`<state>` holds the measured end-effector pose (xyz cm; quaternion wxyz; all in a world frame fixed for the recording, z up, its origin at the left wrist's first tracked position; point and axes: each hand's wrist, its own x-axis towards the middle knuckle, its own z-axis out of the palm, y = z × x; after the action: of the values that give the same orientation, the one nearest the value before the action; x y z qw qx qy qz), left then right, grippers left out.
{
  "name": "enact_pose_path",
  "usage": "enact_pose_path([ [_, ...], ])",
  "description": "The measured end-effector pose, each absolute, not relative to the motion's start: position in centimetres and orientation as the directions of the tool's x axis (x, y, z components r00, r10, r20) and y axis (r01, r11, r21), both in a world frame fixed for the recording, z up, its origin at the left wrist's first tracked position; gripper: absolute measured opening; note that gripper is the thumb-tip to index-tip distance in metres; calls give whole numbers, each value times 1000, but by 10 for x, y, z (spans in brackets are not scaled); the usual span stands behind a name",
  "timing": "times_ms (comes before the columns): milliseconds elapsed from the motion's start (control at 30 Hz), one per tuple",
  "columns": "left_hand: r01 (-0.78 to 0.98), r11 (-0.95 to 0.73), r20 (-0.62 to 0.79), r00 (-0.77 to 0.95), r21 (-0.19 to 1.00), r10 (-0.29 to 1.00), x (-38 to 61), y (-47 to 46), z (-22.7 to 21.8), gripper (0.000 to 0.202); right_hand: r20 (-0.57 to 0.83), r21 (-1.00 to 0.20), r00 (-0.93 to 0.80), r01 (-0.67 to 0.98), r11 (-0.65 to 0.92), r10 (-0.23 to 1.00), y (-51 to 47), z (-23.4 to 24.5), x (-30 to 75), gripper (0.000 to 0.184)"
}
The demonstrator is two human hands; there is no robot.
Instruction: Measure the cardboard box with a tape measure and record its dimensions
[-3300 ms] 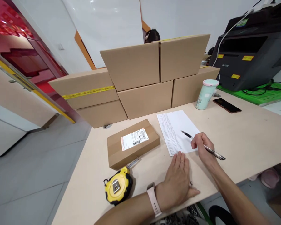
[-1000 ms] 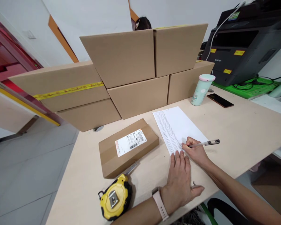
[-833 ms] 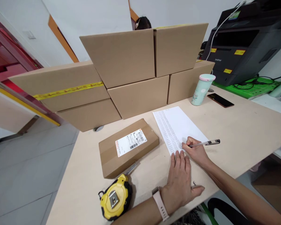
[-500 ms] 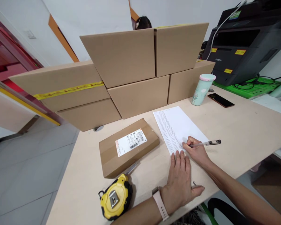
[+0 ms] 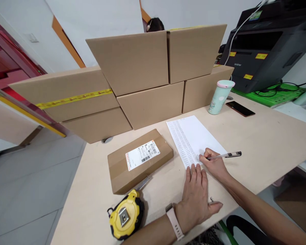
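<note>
The right hand (image 5: pixel 213 165) has lowered to white, printed paper (image 5: pixel 202 134), pinching a clear pen (image 5: pixel 226 155); left hand (image 5: pixel 196 195) lies flat.

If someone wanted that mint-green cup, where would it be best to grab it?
The mint-green cup is probably best gripped around its body, just below the pink rim, coming from the near side: it stands upright, widens toward the top, and a cardboard box sits close behind.

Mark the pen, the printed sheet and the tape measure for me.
Pen (image 5: pixel 222 156): head view, on its exposed barrel.
Printed sheet (image 5: pixel 197 137): head view, on its blank part beside the print.
Tape measure (image 5: pixel 124 216): head view, on its metal clip.
</note>
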<state>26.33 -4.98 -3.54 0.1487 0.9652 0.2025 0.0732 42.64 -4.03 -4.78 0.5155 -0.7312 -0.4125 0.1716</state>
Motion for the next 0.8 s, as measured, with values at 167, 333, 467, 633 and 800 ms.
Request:
enact_pose_path([
  [167, 370, -883, 82, 909, 290, 408, 264, -50, -35, 93, 160, -895, 589, 425, -136, 792, -40, -48, 427, 28],
  [333, 368, -884, 87, 909, 287, 407, 263, -51, -35, 90, 162, -901, 593, 415, -127, 789, -41, -48, 426, 28],
  [467, 366, -883, 87, 910, 293, 406, 263, -50, -36, 90, 164, -901, 598, 415, -128, 785, -41, -48, 426, 28],
  [633, 366, -888, 84, 912, 277, 402, 263, -50, -37, 91, 182, -899, 594, 423, -113, 784, -40, -49, 427, 28],
  [800, 364, -883, 86, 911, 295, 404, 264, -51, -36, 91, 166, -897, 599, 422, -133, 784, -40, -48, 426, 28],
])
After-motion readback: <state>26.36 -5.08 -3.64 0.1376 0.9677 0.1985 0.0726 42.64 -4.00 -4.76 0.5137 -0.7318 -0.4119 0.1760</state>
